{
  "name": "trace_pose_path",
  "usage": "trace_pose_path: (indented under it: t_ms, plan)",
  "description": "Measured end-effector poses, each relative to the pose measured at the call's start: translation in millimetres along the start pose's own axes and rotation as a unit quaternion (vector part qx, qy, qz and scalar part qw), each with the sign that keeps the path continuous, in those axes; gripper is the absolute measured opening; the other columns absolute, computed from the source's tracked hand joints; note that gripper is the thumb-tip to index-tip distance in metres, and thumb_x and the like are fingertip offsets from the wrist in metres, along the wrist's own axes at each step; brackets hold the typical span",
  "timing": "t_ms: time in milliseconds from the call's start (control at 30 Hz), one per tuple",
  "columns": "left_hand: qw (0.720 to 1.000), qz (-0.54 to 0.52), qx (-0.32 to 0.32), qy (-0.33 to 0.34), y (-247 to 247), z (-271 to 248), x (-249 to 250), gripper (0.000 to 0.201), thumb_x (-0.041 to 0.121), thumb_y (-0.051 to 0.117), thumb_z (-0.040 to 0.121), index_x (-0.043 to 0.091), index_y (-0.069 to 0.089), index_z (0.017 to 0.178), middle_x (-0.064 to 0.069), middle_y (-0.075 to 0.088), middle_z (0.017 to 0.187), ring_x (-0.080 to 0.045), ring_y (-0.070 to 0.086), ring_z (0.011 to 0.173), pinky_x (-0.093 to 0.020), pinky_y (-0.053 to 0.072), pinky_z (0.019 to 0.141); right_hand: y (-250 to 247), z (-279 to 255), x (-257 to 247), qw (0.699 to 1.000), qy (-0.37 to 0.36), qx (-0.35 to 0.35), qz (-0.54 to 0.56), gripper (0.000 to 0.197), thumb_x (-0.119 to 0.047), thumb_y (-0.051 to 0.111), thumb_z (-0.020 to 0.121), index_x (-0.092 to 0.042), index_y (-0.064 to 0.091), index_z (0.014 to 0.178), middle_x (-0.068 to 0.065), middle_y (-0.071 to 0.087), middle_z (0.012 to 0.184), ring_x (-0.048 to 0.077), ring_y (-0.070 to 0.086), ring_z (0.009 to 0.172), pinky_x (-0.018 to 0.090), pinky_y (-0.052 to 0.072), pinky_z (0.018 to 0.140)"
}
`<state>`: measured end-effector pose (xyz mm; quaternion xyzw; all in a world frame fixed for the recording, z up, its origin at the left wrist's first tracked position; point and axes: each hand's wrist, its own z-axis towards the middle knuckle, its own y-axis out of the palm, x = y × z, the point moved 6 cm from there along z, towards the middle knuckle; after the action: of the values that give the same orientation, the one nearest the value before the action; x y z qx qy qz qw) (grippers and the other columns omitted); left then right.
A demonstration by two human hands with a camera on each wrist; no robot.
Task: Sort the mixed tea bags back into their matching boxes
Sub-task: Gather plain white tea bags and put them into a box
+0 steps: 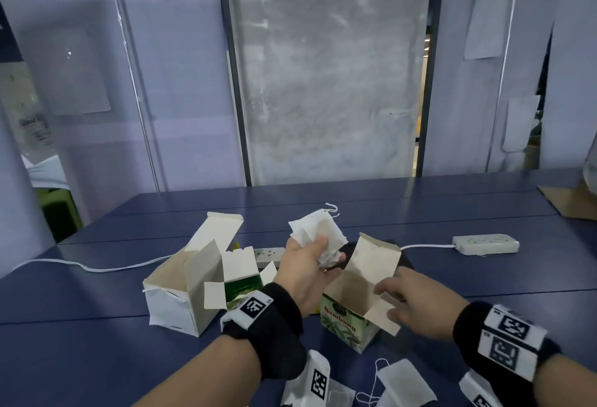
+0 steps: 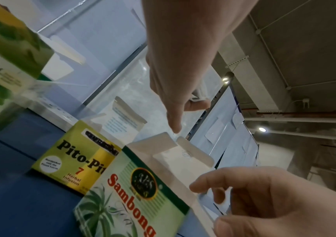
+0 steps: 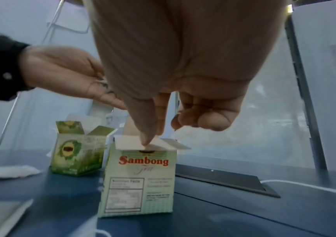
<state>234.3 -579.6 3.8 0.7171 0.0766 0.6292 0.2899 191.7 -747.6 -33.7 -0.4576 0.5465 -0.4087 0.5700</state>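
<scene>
My left hand [image 1: 324, 256] grips a bunch of white tea bags [image 1: 318, 232] above and just behind the open Sambong box [image 1: 342, 326], a green and white carton in the middle of the blue table [image 1: 97, 342]. My right hand [image 1: 392, 293] is at the box's right flap [image 1: 382, 313]. In the right wrist view its thumb tip [image 3: 146, 139] presses down on a flap of the Sambong box [image 3: 140, 176], with the other fingers loosely curled. The left wrist view shows the yellow Pito-Pito box [image 2: 75, 160] behind the Sambong box [image 2: 134, 192].
To the left stand an open white box [image 1: 174, 293] and an open green box [image 1: 240, 287]. Several loose tea bags [image 1: 403, 380] lie at the table's near edge. Two white power strips [image 1: 484, 243] with cords lie further back, and brown cardboard [image 1: 571, 203] is at far right.
</scene>
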Motion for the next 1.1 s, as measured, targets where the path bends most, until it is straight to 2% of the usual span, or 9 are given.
trace_pose_path:
  t_ms: [100,200,300,367,567,700,833,933,1100]
  plan:
    - [1.0,-0.016,-0.009,-0.013,-1.7,6.8,-2.9,0.034,0.009,0.044,0.099,0.002,0.044,0.133,-0.01,0.063,0.079,-0.023,0.057,0.069,-0.046,0.051,0.078,10.2,8.9,-8.8,0.998,-0.057,-0.008,-0.032,0.034,-0.024,0.059,0.088,-0.036,0.056,0.12,-0.014,0.038,0.123,0.012,0.05,0.108,0.024,0.042,0.089]
    - [0.999,-0.036,-0.017,-0.032,-4.0,8.9,-10.3,0.035,0.009,0.045,0.098,-0.002,0.046,0.131,-0.01,0.064,0.072,-0.024,0.061,0.068,-0.055,0.047,0.089,20.3,12.0,-13.3,0.997,-0.068,-0.006,-0.02,0.025,-0.019,0.056,0.087,-0.029,0.062,0.109,-0.011,0.05,0.117,0.015,0.05,0.107,0.03,0.044,0.09]
    - [0.998,-0.016,-0.042,-0.036,-0.4,0.8,-14.5,0.035,0.008,0.046,0.097,-0.003,0.047,0.13,-0.011,0.065,0.078,-0.024,0.063,0.067,-0.047,0.053,0.076,21.2,5.7,-20.6,0.997,-0.065,0.027,-0.025,0.014,-0.024,0.057,0.086,-0.027,0.066,0.097,-0.011,0.056,0.093,0.018,0.052,0.095,0.03,0.043,0.083]
    - [0.999,-0.001,-0.033,-0.019,-1.6,-2.4,-12.3,0.036,0.007,0.047,0.097,-0.001,0.045,0.133,-0.012,0.064,0.084,-0.024,0.06,0.068,-0.038,0.052,0.069,17.1,-1.8,-29.7,0.994,-0.086,0.059,-0.027,0.01,-0.033,0.061,0.085,-0.029,0.067,0.092,-0.011,0.06,0.091,0.016,0.052,0.093,0.028,0.037,0.083]
    - [0.996,0.05,0.013,0.069,-23.8,-14.4,20.5,0.034,0.008,0.047,0.098,0.007,0.041,0.131,-0.01,0.063,0.098,-0.023,0.061,0.076,-0.043,0.05,0.083,1.0,-36.8,-65.9,0.978,-0.17,0.122,-0.017,0.013,-0.037,0.063,0.083,-0.034,0.071,0.094,-0.017,0.069,0.09,0.005,0.045,0.085,0.024,0.03,0.085]
    - [0.993,0.075,0.028,0.083,-37.5,-42.3,34.5,0.026,0.009,0.049,0.098,0.012,0.042,0.123,-0.012,0.06,0.107,-0.025,0.061,0.079,-0.042,0.053,0.079,-13.8,-73.9,-97.1,0.959,-0.217,0.18,0.012,0.007,-0.028,0.074,0.072,-0.031,0.074,0.077,-0.015,0.067,0.071,0.008,0.046,0.07,0.023,0.043,0.059]
    - [0.992,0.083,0.021,0.09,-45.9,-87.7,38.5,0.03,0.004,0.046,0.098,0.009,0.043,0.127,-0.018,0.06,0.11,-0.027,0.062,0.071,-0.04,0.057,0.071,-21.8,-117.0,-135.4,0.935,-0.244,0.256,-0.008,0.016,-0.026,0.08,0.052,-0.031,0.069,0.062,-0.018,0.058,0.053,0.009,0.048,0.055,0.021,0.039,0.035]
    - [0.99,0.096,0.02,0.104,-52.2,-125.9,45.9,0.032,0.003,0.047,0.097,0.008,0.046,0.129,-0.018,0.062,0.109,-0.03,0.062,0.074,-0.038,0.059,0.07,-14.2,-146.5,-151.3,0.947,-0.221,0.234,-0.003,0.023,-0.027,0.087,0.051,-0.031,0.069,0.066,-0.017,0.06,0.056,0.01,0.051,0.057,0.023,0.041,0.037]
    - [0.977,0.18,0.0,0.119,-59.6,-184.4,35.3,0.035,0.006,0.049,0.096,0.015,0.046,0.13,-0.01,0.066,0.115,-0.025,0.068,0.092,-0.035,0.056,0.073,10.1,-196.0,-156.4,0.979,-0.108,0.173,0.011,0.034,-0.048,0.064,0.078,-0.055,0.051,0.109,-0.01,0.045,0.074,0.009,0.057,0.084,0.025,0.04,0.064]
